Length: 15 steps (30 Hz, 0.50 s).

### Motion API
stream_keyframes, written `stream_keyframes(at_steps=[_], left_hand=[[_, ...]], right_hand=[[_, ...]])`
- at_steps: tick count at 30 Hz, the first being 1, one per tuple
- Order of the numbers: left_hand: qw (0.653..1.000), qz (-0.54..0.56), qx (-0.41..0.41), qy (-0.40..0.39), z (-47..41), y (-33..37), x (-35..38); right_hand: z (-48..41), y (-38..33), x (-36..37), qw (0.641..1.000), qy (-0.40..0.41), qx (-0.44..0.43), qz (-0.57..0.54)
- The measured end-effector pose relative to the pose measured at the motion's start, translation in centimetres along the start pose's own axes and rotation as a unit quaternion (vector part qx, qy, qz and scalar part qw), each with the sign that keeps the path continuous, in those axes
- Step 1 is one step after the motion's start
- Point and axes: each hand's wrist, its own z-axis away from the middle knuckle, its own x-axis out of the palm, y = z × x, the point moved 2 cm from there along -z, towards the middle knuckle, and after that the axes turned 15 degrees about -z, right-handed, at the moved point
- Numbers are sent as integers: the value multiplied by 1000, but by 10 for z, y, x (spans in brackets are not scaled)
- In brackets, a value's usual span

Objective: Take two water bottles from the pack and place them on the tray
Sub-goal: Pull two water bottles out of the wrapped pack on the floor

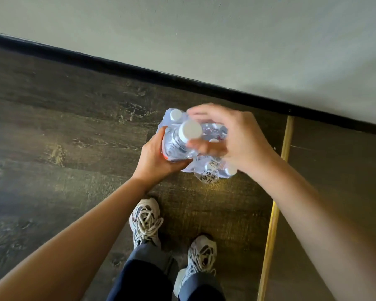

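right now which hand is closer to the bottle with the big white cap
Left. The left hand is wrapped around the body of the bottle, touching it. The right hand hovers blurred beside its cap, over the pack; contact is unclear.

Dark wood-grain floor (pixel 52 131) meets a pale wall (pixel 204 35) at a black baseboard (pixel 139 70) — running ten to three o'clock — with a brass strip (pixel 276 203) at four o'clock.

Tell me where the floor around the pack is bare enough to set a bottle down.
Bare floor lies left of the pack, up to the black baseboard. A narrower strip runs between the pack and the shoes. It is crowded at the pack: the left hand grips a bottle and the right hand hovers above. No tray is in view.
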Motion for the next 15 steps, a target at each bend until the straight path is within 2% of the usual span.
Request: stream_keyframes(at_steps=[2,4,6,8,10,13,15], left_hand=[[1000,14,-5,11,1,-3,0],[1000,12,-11,9,2,-5,-1],[1000,6,-10,9,2,-6,-2],[1000,5,-8,5,2,-4,-2],[1000,2,-4,3,3,-2,-2],[1000,1,-1,0,4,0,-2],[1000,2,-2,-3,4,1,-1]], right_hand=[[0,28,-7,996,80,18,-48],[2,67,-4,986,140,96,-6],[1,105,10,972,123,189,71],[-2,135,30,960,45,248,122],[-7,154,47,954,-12,251,164],[-17,168,52,958,25,205,197],[-21,170,48,959,23,177,221]])
